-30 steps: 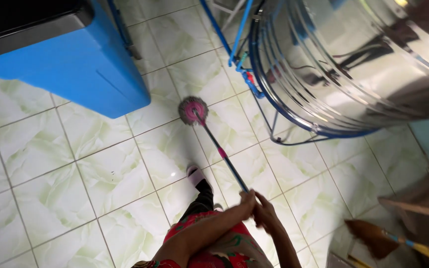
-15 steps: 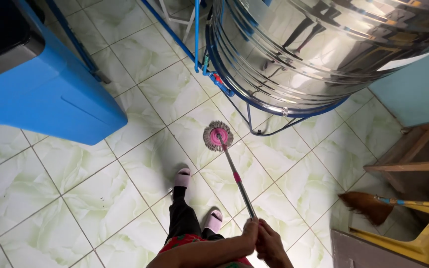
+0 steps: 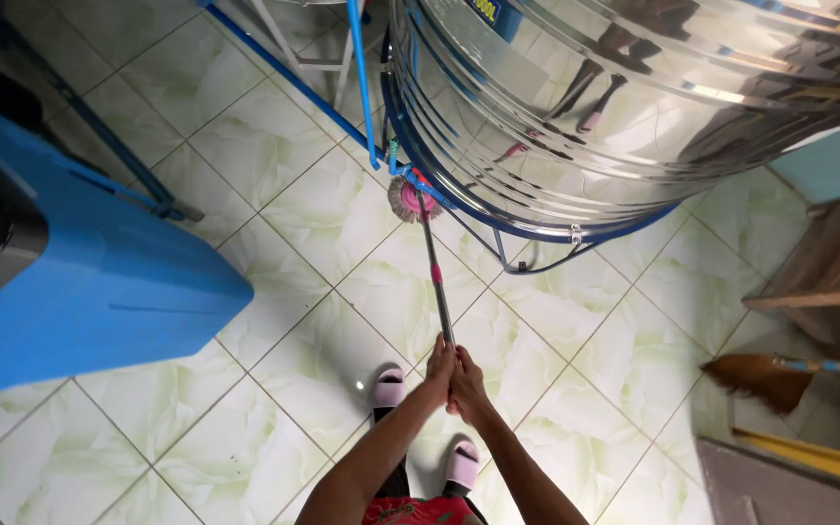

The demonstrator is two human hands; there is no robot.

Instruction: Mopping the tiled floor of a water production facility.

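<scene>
I look down at a mop with a thin metal handle (image 3: pixel 435 287) and a round pink head (image 3: pixel 408 197). My left hand (image 3: pixel 438 369) and my right hand (image 3: pixel 466 381) both grip the near end of the handle, side by side. The mop head rests on the pale green tiled floor (image 3: pixel 274 204), right at the blue frame (image 3: pixel 367 87) under a large shiny steel tank (image 3: pixel 634 97). My two feet in pink and white slippers (image 3: pixel 389 387) stand just below my hands.
A big blue bin with a dark lid (image 3: pixel 70 282) stands at the left. A brown broom (image 3: pixel 765 377) with a yellow handle lies at the right, beside a wooden piece of furniture (image 3: pixel 828 282).
The mop head has slid forward across the tiles, from the open floor to the tank's blue frame. My view has shifted toward the tank, and both hands stay on the handle.
</scene>
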